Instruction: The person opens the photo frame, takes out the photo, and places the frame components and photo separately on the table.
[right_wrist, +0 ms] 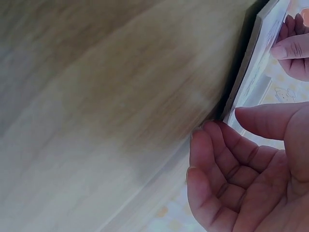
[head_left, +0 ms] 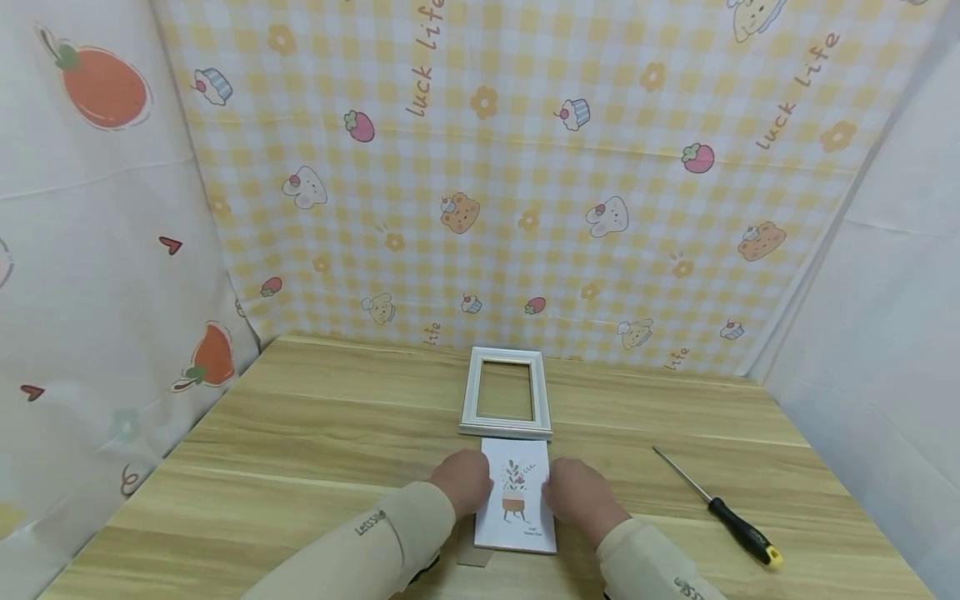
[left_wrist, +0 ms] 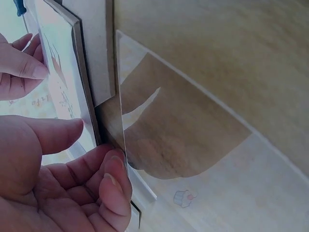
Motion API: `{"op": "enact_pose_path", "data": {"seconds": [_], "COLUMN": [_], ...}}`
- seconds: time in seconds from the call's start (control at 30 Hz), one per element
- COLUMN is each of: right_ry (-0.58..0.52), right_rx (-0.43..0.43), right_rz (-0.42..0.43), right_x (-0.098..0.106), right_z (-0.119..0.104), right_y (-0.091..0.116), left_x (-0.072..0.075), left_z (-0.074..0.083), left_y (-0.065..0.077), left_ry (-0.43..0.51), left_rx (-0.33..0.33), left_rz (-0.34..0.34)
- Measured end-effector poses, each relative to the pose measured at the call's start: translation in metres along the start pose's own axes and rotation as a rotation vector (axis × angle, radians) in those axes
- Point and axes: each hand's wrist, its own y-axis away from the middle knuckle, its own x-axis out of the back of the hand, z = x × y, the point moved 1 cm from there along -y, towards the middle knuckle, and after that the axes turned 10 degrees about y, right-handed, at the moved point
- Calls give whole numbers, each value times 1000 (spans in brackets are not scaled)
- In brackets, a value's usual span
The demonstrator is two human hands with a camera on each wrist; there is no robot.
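Both hands hold a white picture card [head_left: 517,533] printed with a potted plant. My left hand [head_left: 462,483] pinches its left edge, and my right hand [head_left: 581,497] pinches the right edge. In each wrist view the thumb lies on the printed face, with the curled fingers at the edge and behind. A brown board [left_wrist: 96,48] lies partly under the card at its left. Beside the left fingers a clear sheet [left_wrist: 188,140] shows reflections. The white picture frame [head_left: 468,400] lies just beyond the card's far edge, its opening showing the wooden table.
A screwdriver [head_left: 738,525] with a black and yellow handle lies on the wooden table [head_left: 337,417] to the right. Patterned cloth [head_left: 495,167] hangs behind the table, with white cloth walls at both sides.
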Motion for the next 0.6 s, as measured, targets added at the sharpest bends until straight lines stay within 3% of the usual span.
{"op": "enact_pose_path", "data": {"seconds": [0.6], "right_ry": [37], "right_rx": [-27], "right_rz": [-2], "right_x": [3], "right_z": [-2], "right_y": [1], "left_x": [-4], "left_z": [-2], "left_y": [-2], "left_ry": [14], "left_rx": [16], "left_rz": [-1]}}
